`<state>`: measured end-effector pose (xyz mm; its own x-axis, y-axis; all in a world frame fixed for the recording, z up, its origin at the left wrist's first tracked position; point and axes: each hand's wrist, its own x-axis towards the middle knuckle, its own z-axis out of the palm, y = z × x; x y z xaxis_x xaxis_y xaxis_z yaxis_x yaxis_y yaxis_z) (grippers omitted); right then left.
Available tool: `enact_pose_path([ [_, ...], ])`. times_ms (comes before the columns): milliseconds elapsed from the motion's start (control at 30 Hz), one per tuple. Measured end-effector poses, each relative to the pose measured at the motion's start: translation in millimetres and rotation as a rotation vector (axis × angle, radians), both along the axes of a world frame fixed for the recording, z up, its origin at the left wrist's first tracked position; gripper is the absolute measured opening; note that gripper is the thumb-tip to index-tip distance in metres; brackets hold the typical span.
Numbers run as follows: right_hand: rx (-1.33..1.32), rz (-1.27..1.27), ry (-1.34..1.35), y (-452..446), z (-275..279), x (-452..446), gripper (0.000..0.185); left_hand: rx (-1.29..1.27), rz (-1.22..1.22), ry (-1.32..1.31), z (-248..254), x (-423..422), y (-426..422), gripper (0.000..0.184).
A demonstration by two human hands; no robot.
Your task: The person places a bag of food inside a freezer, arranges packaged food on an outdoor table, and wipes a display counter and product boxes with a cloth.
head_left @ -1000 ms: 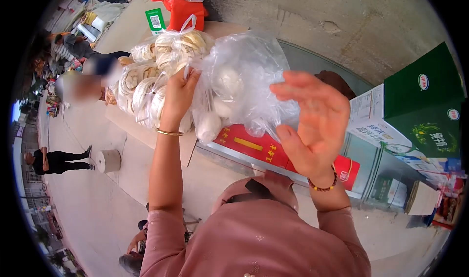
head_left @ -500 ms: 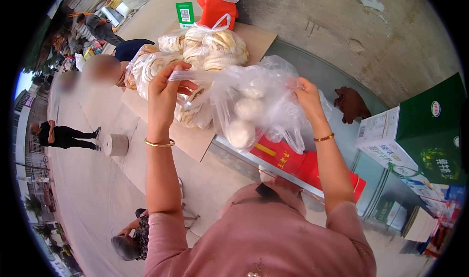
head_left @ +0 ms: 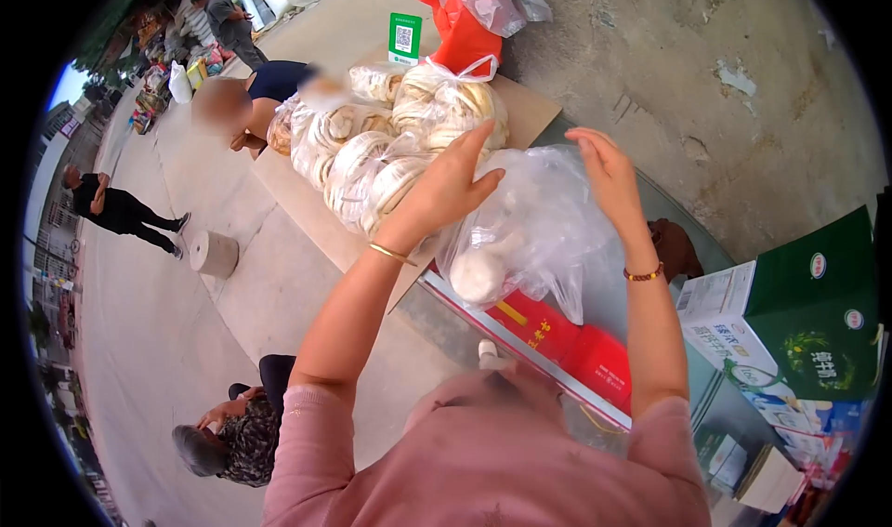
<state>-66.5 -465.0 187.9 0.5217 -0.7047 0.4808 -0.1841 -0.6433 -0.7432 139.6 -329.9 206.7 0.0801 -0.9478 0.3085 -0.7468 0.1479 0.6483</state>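
Observation:
A clear plastic bag (head_left: 548,220) with round white buns (head_left: 478,276) in it lies on the glass counter. My left hand (head_left: 451,185) hovers above the bag's left side, fingers stretched and thumb apart, holding nothing. Over the bag's right side is my right hand (head_left: 609,181), its fingers straight and also free of the plastic. Just beyond my left hand, other clear bags (head_left: 376,178) hold pale, coiled dough pieces or buns. Part of the bun bag is hidden behind my left hand.
A red flat box (head_left: 581,350) lies near the counter's front edge. Green-and-white milk cartons (head_left: 799,295) stand at right beside a brown cloth-like item (head_left: 675,248). A QR-code sign (head_left: 404,38) and red bag (head_left: 465,39) stand at the back. Several people are at left.
Both hands have let go of the plastic bag, which has settled lower on the counter. My left hand has moved right and its fingers have opened. The view has shifted.

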Motion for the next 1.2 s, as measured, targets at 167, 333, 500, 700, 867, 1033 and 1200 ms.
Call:
enact_pose_path([
  [167,-0.191,0.312,0.442,-60,-12,65,0.036,0.108,-0.173,-0.567,-6,-14,-27,0.068],
  [333,0.026,0.970,0.850,-82,-39,77,0.056,-0.163,-0.533,-0.382,-38,7,-8,0.058],
  [500,0.124,0.737,1.010,-48,-21,75,0.037,-0.264,-0.497,-0.479,-50,28,41,0.039],
  [700,-0.342,0.503,0.707,-15,3,70,0.025,0.292,0.074,0.126,-31,12,103,0.076],
  [867,-0.105,0.829,0.859,-39,-31,76,0.030,-0.110,0.377,-0.058,-62,-19,105,0.074],
  [1033,0.078,0.967,1.060,-41,-37,82,0.037,0.397,0.157,0.007,-7,-54,127,0.068],
  [1200,0.193,0.946,1.384,-18,-21,90,0.040,0.114,0.522,-0.659,-146,-77,69,0.050],
])
